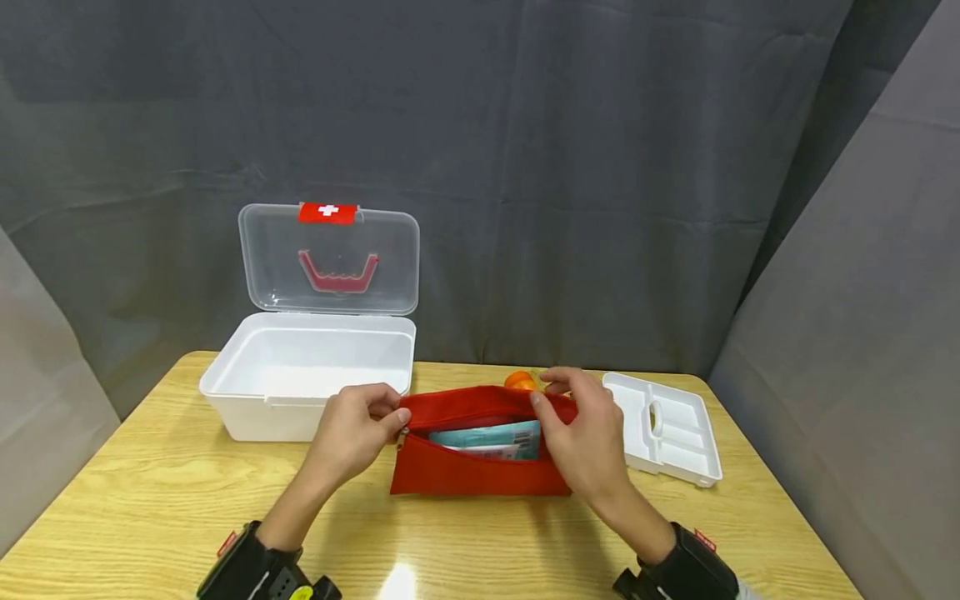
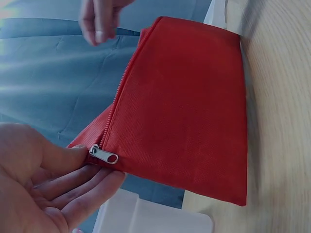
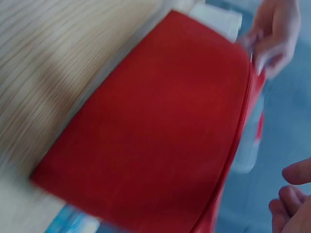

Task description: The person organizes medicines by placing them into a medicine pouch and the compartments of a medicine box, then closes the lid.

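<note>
A red zip pouch point(image 1: 480, 475) lies on the wooden table point(image 1: 150, 500) with its mouth open. A teal packet point(image 1: 487, 436) shows inside. My left hand point(image 1: 393, 414) pinches the pouch's left end, thumb and fingers point(image 2: 73, 174) right by the metal zipper pull point(image 2: 103, 155). My right hand point(image 1: 551, 396) hovers at the right end of the opening with loosely curled fingers. In the right wrist view its fingertips point(image 3: 291, 194) stand just off the pouch point(image 3: 160, 136) and hold nothing. An orange object point(image 1: 519, 381) sits just behind the pouch.
A white first-aid box point(image 1: 307, 392) stands at the back left, its clear lid point(image 1: 330, 258) raised upright. A white divider tray point(image 1: 675, 433) lies to the right of the pouch. Grey curtains enclose the table on three sides.
</note>
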`<state>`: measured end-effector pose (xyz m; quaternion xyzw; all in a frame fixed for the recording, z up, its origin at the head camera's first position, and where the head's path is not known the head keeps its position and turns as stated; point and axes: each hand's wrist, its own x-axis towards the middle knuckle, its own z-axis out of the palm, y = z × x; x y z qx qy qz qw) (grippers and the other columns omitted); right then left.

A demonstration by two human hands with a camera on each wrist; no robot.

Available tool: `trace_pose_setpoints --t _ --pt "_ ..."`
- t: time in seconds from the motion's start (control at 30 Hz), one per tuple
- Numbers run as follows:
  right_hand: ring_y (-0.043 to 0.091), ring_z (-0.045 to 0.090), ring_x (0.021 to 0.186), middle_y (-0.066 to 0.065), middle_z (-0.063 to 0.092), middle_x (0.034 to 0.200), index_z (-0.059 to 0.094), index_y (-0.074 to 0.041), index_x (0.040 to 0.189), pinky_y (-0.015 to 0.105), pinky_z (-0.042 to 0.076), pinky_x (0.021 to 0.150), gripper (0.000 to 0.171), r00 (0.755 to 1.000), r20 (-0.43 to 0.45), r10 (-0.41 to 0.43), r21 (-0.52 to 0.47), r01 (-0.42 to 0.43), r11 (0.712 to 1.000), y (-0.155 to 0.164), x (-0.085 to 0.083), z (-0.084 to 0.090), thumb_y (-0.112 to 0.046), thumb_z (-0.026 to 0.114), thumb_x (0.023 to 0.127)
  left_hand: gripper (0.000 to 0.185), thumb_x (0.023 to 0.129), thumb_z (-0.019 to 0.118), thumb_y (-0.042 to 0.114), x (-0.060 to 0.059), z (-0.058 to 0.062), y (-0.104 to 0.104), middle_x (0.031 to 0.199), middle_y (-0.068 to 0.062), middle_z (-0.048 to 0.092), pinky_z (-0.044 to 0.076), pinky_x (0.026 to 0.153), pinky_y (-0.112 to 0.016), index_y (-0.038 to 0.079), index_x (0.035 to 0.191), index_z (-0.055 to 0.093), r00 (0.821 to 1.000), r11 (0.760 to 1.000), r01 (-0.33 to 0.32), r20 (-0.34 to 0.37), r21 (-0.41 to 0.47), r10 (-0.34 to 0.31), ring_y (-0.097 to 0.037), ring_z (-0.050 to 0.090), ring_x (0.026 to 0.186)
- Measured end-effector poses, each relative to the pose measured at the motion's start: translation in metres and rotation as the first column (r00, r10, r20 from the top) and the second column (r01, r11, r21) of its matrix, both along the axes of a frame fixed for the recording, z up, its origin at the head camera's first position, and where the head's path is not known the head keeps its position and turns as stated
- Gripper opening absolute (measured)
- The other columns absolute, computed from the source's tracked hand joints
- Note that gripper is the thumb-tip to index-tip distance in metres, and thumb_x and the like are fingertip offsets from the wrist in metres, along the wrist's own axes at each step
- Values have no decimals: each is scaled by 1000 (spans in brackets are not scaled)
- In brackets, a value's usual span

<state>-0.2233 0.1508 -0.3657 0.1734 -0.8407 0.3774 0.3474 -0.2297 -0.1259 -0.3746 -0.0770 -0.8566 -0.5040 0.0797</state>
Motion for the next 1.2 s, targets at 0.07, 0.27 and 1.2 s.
trace_pose_setpoints --t 0.07,0.27,1.2 --pt "14 66 81 1 72 89 71 -9 100 33 53 73 16 996 -44 81 21 -80 997 -13 9 1 -7 78 86 5 88 74 1 1 3 2 72 -6 73 54 58 -25 4 84 72 1000 1000 7 -4 7 -7 -18 68 62" --pt "-3 57 63 -11 68 73 70 -16 87 16 51 59 9 951 54 305 61 -308 949 -50 32 -3 -11 77 89 4 88 75 3 6 12 11 75 -7 74 57 60 -24 2 85 72 999 999 33 -26 37 -32 -17 69 63" --pt "4 65 72 -5 73 83 66 -13 97 22 55 65 9 953 158 257 38 -266 963 -86 22 -20 -9 72 91 9 84 78 1 21 26 28 81 -3 76 59 73 -30 10 87 76 992 998 58 -114 -34 -61 -12 71 73"
